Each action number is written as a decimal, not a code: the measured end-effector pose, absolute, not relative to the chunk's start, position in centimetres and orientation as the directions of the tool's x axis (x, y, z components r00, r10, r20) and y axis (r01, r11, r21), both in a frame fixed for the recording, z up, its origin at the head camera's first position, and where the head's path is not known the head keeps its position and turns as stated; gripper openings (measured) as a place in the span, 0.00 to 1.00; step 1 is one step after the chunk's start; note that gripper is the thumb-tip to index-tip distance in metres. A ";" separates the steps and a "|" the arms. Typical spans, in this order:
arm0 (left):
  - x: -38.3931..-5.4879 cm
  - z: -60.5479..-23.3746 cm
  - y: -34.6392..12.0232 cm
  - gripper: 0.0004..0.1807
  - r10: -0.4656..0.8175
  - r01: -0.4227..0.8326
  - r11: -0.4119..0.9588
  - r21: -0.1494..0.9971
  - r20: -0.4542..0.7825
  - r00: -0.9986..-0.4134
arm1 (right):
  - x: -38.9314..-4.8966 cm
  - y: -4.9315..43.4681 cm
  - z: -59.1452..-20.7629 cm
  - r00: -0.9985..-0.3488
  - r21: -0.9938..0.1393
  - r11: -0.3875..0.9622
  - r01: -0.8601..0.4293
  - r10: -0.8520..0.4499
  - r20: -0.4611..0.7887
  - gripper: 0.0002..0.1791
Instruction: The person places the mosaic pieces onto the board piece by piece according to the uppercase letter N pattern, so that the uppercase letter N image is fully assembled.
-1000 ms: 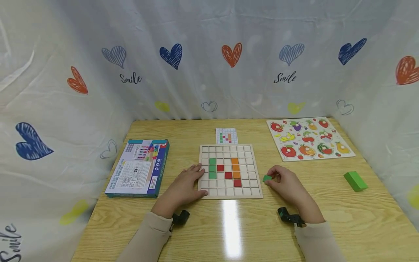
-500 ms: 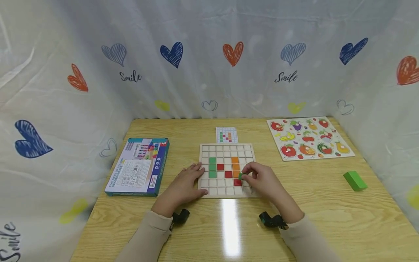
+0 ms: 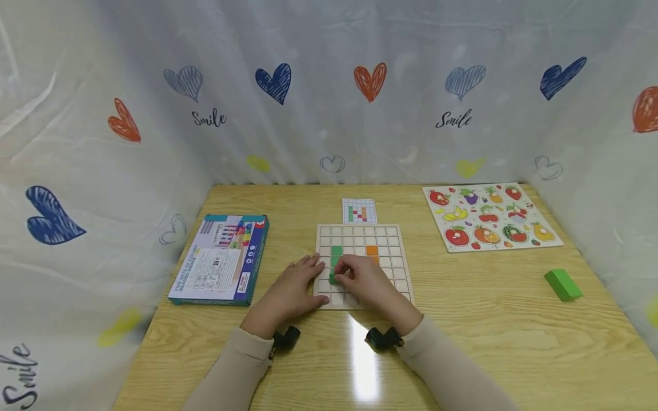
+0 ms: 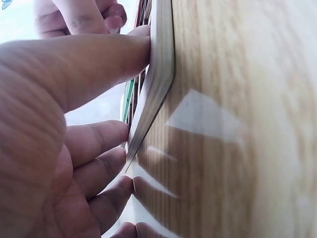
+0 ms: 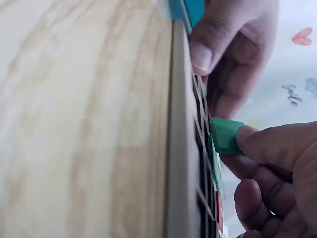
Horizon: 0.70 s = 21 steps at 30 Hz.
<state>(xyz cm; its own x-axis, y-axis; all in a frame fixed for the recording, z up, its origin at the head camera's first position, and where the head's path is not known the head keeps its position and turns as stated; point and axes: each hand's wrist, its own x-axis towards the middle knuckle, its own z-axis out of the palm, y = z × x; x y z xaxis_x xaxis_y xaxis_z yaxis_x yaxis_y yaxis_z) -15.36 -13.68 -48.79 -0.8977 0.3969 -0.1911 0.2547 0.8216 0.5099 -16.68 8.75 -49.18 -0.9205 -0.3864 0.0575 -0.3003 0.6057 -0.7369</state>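
A wooden grid board (image 3: 382,231) lies flat at the middle of the table. My left hand (image 3: 290,291) rests on its left edge with straight fingers, thumb at the front-left corner. My right hand (image 3: 372,282) pinches a small green square tile (image 5: 226,135) between thumb and fingers, right at the board's surface in the left part of the grid. Green tiles (image 3: 336,251) sit in a column just beyond it. Orange tiles (image 3: 372,250) show farther right, partly covered by the right hand. A red tile (image 5: 218,206) appears in the right wrist view; the head view hides the red ones.
Touching the board's far edge is a card (image 3: 360,211) printed with a coloured grid pattern. A flat toy box (image 3: 218,260) lies on the left. To the right are a fruit puzzle board (image 3: 490,217) and a green block (image 3: 563,285).
My right hand has carried the green tile leftward, from the table right of the board, across the grid to the left column. The left hand has stayed at the board's edge.
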 end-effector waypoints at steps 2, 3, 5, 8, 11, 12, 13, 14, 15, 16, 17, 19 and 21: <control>-15.3 -48.6 -13.5 0.46 0.396 0.252 0.821 0.512 -0.193 -0.898 | -16.6 8.6 -49.2 -0.920 -0.720 0.623 -0.306 -0.387 0.056 0.04; -15.3 -48.6 -13.5 0.46 0.396 0.251 0.821 0.512 -0.196 -0.897 | -16.5 8.7 -49.2 -0.920 -0.709 0.634 -0.309 -0.387 0.056 0.04; -15.3 -48.5 -13.4 0.46 0.397 0.251 0.822 0.512 -0.197 -0.896 | -16.4 8.8 -49.2 -0.922 -0.690 0.653 -0.312 -0.385 0.052 0.03; -15.4 -48.3 -13.2 0.46 0.398 0.253 0.822 0.510 -0.198 -0.896 | -16.3 9.1 -49.2 -0.920 -0.683 0.661 -0.313 -0.389 0.044 0.02; -15.5 -48.2 -13.1 0.46 0.397 0.251 0.822 0.511 -0.198 -0.896 | -16.2 9.4 -49.3 -0.911 -0.692 0.649 -0.317 -0.410 0.032 0.01; -15.5 -48.1 -13.1 0.46 0.397 0.250 0.822 0.512 -0.200 -0.896 | -16.2 9.5 -49.3 -0.908 -0.698 0.641 -0.320 -0.419 0.032 0.01; -15.5 -48.1 -13.1 0.46 0.397 0.250 0.822 0.512 -0.200 -0.896 | -16.1 9.6 -49.4 -0.905 -0.703 0.634 -0.321 -0.425 0.030 0.02; -15.5 -48.1 -13.0 0.46 0.397 0.249 0.821 0.513 -0.202 -0.895 | -16.1 9.7 -49.4 -0.902 -0.708 0.628 -0.323 -0.430 0.029 0.02; -15.5 -48.1 -13.0 0.46 0.398 0.248 0.821 0.514 -0.204 -0.894 | -16.1 9.7 -49.4 -0.900 -0.711 0.623 -0.326 -0.435 0.031 0.03; -15.5 -48.1 -13.0 0.46 0.399 0.248 0.821 0.514 -0.206 -0.893 | -16.0 9.7 -49.5 -0.899 -0.712 0.621 -0.329 -0.437 0.034 0.03; -15.5 -48.1 -13.0 0.46 0.401 0.250 0.819 0.517 -0.205 -0.893 | -16.0 9.7 -49.5 -0.898 -0.710 0.621 -0.333 -0.439 0.037 0.03; -15.4 -48.1 -13.0 0.46 0.405 0.253 0.819 0.516 -0.206 -0.891 | -15.9 9.7 -49.6 -0.899 -0.701 0.628 -0.338 -0.437 0.042 0.03; -15.4 -48.1 -13.0 0.46 0.407 0.254 0.818 0.516 -0.206 -0.890 | -15.8 9.7 -49.8 -0.898 -0.681 0.643 -0.350 -0.436 0.049 0.03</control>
<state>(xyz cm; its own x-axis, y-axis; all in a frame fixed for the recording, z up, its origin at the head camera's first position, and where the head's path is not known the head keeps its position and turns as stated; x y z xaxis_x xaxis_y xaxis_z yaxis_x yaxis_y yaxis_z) -15.40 -12.95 -48.11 -0.8901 0.4065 -0.2062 0.2541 0.8180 0.5160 -15.83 9.68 -49.75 -0.8984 -0.4364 0.0493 -0.3498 0.6433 -0.6810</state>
